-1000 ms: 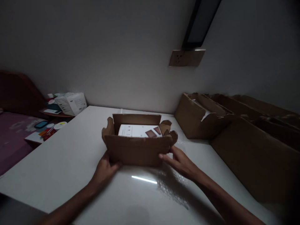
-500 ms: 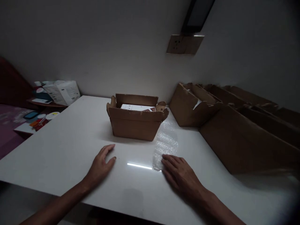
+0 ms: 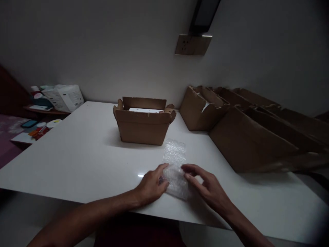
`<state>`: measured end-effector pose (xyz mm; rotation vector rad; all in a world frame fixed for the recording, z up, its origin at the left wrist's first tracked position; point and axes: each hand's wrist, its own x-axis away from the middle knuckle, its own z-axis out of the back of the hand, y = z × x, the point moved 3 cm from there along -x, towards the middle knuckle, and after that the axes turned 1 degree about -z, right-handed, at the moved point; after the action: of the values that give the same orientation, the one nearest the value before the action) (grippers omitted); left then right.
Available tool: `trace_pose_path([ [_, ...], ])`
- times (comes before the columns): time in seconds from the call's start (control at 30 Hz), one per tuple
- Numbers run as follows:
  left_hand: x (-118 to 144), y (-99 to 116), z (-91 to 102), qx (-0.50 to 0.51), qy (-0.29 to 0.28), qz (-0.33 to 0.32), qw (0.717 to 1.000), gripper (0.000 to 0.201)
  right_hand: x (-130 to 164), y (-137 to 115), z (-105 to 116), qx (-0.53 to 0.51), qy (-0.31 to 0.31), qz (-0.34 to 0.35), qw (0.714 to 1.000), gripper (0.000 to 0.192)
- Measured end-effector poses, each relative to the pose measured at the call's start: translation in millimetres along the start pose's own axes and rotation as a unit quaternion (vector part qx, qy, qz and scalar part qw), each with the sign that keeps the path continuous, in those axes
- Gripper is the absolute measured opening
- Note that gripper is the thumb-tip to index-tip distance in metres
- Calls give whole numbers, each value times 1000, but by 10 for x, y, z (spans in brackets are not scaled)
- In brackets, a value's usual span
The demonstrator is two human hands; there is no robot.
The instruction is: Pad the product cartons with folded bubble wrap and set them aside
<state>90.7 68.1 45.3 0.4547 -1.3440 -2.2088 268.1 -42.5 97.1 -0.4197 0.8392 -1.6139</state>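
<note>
A strip of clear bubble wrap (image 3: 175,154) lies on the white table, stretching from near the front edge towards the cardboard box (image 3: 142,132). My left hand (image 3: 150,185) grips the wrap's left side, fingers and thumb bent round the edge. On the opposite side, my right hand (image 3: 209,188) has its thumb and fingertips closed on the right edge. The box stands open behind the wrap, and a white item (image 3: 145,110) shows inside it.
More open cardboard boxes (image 3: 246,144) line the right side of the white table (image 3: 84,147). A wall socket plate (image 3: 194,45) is above the table. To the left, a low shelf holds white packets (image 3: 66,97) and small containers (image 3: 53,123).
The bubble wrap has come nearer to the front edge, away from the box. My left hand has moved right onto it. My right hand has changed from lying flat to pinching its edge.
</note>
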Motion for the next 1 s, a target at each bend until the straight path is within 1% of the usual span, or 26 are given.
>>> trace_pose_path([
  [0.03, -42, -11, -8, 9, 11, 26, 1000, 65, 77, 7, 32, 45, 68, 37, 996, 22],
  [0.07, -81, -16, -8, 12, 17, 40, 999, 68, 159, -2, 36, 89, 111, 89, 986, 20],
  [0.1, -119, -19, -2, 10, 18, 47, 999, 71, 233, -21, 4, 128, 122, 144, 974, 20],
  [0.13, -153, -21, 4, 5, 14, 51, 999, 75, 293, -40, -57, 162, 108, 192, 962, 23],
  [0.17, -183, -25, 10, 0, 8, 54, 998, 77, 330, -51, -140, 191, 78, 222, 953, 28],
  [0.2, -207, -31, 16, -7, 1, 58, 998, 79, 345, -52, -229, 216, 48, 237, 946, 32],
  [0.23, -221, -40, 26, -17, 0, 62, 998, 81, 341, -46, -316, 236, 26, 241, 941, 33],
  [0.3, -214, -52, 69, -42, 26, 48, 998, 82, 293, -21, -448, 251, 14, 235, 939, 29],
  [0.33, -187, -49, 103, -57, 50, 21, 997, 82, 262, -9, -485, 243, 19, 232, 942, 25],
  [0.4, -81, -16, 167, -91, 87, -71, 989, 78, 204, 10, -502, 196, 26, 215, 956, 24],
  [0.43, -10, 7, 182, -107, 83, -123, 983, 74, 181, 16, -489, 160, 21, 196, 967, 24],
  [0.47, 62, 26, 182, -119, 61, -165, 977, 68, 160, 21, -468, 117, 6, 167, 979, 23],
  [0.5, 128, 39, 173, -126, 32, -187, 974, 61, 145, 26, -448, 69, -21, 129, 989, 22],
  [0.53, 179, 44, 162, -127, 6, -187, 974, 55, 136, 30, -431, 20, -57, 87, 994, 23],
  [0.57, 210, 42, 153, -121, -11, -165, 979, 51, 136, 34, -418, -24, -94, 47, 994, 26],
  [0.6, 222, 34, 148, -110, -18, -127, 986, 50, 144, 37, -403, -57, -117, 14, 991, 28],
  [0.63, 215, 21, 145, -96, -16, -82, 992, 51, 158, 41, -380, -71, -115, -7, 991, 29],
  [0.67, 196, 8, 142, -83, -11, -40, 996, 52, 179, 41, -347, -63, -81, -9, 995, 26],
  [0.7, 167, -3, 137, -73, -7, -8, 997, 53, 208, 34, -308, -33, -23, 12, 999, 22],
  [0.73, 132, -13, 128, -69, -6, 13, 998, 55, 248, 16, -280, 12, 38, 50, 998, 19],
  [0.77, 95, -21, 117, -69, -6, 22, 997, 56, 295, -9, -275, 64, 81, 98, 990, 19],
  [0.8, 60, -27, 107, -74, -3, 21, 997, 56, 340, -36, -298, 115, 98, 147, 978, 22],
  [0.87, 15, -29, 92, -90, 13, -10, 996, 56, 393, -72, -401, 199, 71, 216, 953, 28],
  [0.9, 11, -22, 91, -102, 28, -38, 994, 56, 397, -77, -454, 225, 52, 229, 946, 28],
  [0.97, 55, 8, 100, -129, 52, -116, 983, 56, 366, -70, -513, 234, 38, 224, 945, 25],
  [1.0, 101, 26, 103, -143, 49, -156, 976, 56, 341, -61, -516, 213, 36, 212, 953, 24],
])
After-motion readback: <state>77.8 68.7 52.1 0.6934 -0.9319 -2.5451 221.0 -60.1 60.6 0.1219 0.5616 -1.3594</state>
